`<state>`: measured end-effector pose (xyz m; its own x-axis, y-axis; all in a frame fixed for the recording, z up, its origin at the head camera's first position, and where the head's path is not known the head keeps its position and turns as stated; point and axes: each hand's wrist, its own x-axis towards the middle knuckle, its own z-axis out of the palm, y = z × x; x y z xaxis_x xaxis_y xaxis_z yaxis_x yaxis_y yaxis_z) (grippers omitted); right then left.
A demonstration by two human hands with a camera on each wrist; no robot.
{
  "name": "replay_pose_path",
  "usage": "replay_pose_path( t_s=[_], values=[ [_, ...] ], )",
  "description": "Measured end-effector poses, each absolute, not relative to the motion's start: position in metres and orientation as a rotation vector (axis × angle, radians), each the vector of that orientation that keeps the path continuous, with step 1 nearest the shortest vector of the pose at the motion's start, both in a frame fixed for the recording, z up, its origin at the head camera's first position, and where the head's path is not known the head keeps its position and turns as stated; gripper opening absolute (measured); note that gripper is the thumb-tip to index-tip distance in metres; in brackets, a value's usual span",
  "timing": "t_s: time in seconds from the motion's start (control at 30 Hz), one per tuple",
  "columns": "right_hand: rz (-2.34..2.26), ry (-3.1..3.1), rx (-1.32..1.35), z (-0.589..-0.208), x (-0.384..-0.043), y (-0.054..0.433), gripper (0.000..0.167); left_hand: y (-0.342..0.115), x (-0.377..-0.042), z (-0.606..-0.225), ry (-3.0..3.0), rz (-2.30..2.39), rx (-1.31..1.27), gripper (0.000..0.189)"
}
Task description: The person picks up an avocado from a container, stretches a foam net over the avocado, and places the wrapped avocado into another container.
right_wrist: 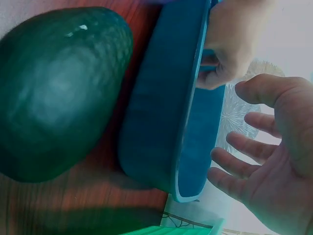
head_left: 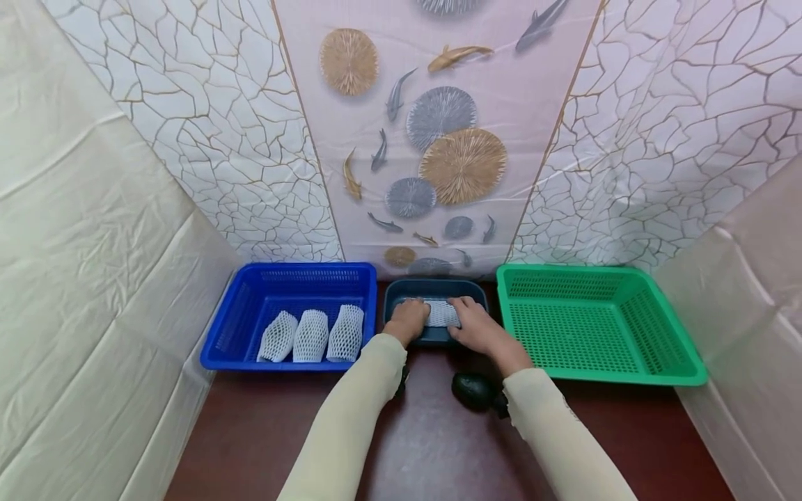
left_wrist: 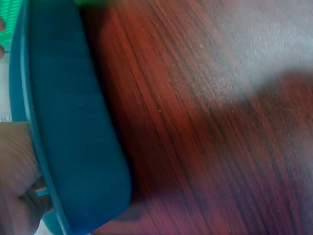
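A white foam net sleeve (head_left: 442, 314) lies in a small dark teal basin (head_left: 435, 342), between my two hands. My left hand (head_left: 409, 319) has its fingers curled at the sleeve's left end and holds it there; in the right wrist view that left hand (right_wrist: 234, 41) dips behind the basin's rim. My right hand (head_left: 474, 324) is by the sleeve's right end. Its fingers (right_wrist: 239, 164) are spread and loosely bent in the right wrist view. A dark green avocado (head_left: 471, 391) lies on the table, near my right wrist and in front of the basin.
To the left stands a blue basket (head_left: 285, 365) with three white foam net sleeves (head_left: 310, 337) in it. A green basket (head_left: 564, 334) stands to the right. Patterned cloth (head_left: 432, 229) hangs behind the dark red wood-grain table (head_left: 432, 445), with pale cloth at both sides.
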<state>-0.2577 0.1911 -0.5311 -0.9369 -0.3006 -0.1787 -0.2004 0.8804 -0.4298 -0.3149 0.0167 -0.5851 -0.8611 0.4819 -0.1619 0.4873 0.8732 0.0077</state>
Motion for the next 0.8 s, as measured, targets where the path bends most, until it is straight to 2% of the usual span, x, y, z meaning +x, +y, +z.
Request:
replay_pose_path(
  t_s=[0.13,0.3,0.57,0.8],
  values=[
    [-0.599,2.829,-0.390,-0.534,-0.251,0.189,0.062,0.017,-0.315,-0.593,2.914,-0.094,0.790,0.025],
    [-0.591,2.897,-0.425,-0.529,-0.249,0.189,0.061,0.015,-0.320,-0.594,3.004,-0.024,0.790,0.018],
    [-0.587,2.972,-0.440,-0.516,-0.249,0.191,0.065,0.000,-0.312,-0.566,3.145,0.192,0.784,0.017],
    [-0.677,3.023,-0.514,-0.506,-0.243,0.201,0.068,0.000,-0.293,-0.538,3.191,0.351,0.886,0.012]
  ],
)
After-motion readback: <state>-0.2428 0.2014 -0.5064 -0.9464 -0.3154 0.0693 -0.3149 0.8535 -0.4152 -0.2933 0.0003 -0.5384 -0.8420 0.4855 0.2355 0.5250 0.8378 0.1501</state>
